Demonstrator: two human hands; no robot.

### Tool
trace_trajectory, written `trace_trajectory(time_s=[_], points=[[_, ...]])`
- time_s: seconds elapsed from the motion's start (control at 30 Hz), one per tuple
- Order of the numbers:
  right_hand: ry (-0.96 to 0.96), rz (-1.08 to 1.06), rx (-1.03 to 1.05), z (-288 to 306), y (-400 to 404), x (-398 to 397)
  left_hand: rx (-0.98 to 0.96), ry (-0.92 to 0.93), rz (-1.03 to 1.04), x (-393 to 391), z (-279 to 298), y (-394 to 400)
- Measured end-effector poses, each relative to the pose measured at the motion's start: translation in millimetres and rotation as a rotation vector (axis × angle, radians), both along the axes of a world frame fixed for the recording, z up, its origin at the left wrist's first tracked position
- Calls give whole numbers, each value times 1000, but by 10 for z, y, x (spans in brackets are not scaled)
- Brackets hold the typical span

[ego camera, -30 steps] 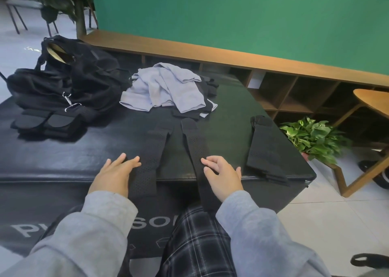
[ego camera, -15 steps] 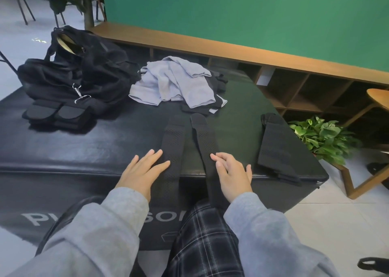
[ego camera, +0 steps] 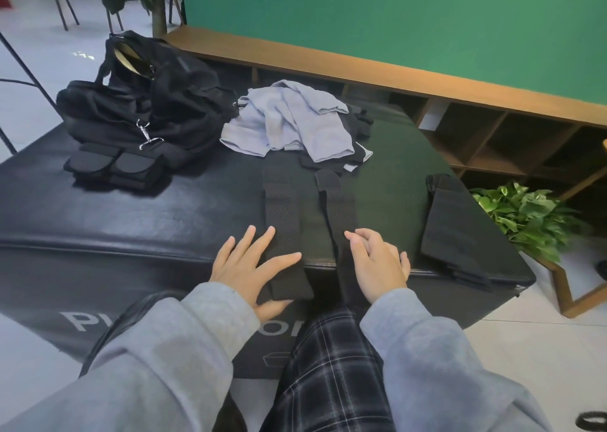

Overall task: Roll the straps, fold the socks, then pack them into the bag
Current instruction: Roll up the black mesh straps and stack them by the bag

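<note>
bag (ego camera: 144, 103) left of socks (ego camera: 289, 119), straps (ego camera: 282, 221) in front

Left hand (ego camera: 249, 267) flat with fingers spread, right hand (ego camera: 377, 264) palm down, fingers loosely curled

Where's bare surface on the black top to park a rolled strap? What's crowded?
Free: the wide patch left of the left strap, in front of the bag; a narrower one between the right strap and the folded black piece. Crowded: the far side, with bag and grey socks pile, and the near edge under left hand and right hand.
</note>
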State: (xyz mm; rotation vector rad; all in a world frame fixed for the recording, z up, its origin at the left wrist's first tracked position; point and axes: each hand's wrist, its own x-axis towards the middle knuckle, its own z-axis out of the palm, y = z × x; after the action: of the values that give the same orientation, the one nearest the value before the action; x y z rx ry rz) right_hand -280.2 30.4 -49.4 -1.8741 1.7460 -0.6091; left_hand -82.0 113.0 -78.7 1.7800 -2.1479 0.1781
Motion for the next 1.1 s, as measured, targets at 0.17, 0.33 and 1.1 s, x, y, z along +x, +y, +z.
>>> trace_trajectory(time_s=[0.17, 0.33, 1.1], points=[[37, -11, -2, 54, -84, -27, -178, 324, -50, 38, 3, 21], [-18, -11, 3, 42, -72, -27, -101, 198, 87, 41, 52, 5], [-304, 214, -427, -405, 454, 718, -293, 394, 154, -1, -122, -202]])
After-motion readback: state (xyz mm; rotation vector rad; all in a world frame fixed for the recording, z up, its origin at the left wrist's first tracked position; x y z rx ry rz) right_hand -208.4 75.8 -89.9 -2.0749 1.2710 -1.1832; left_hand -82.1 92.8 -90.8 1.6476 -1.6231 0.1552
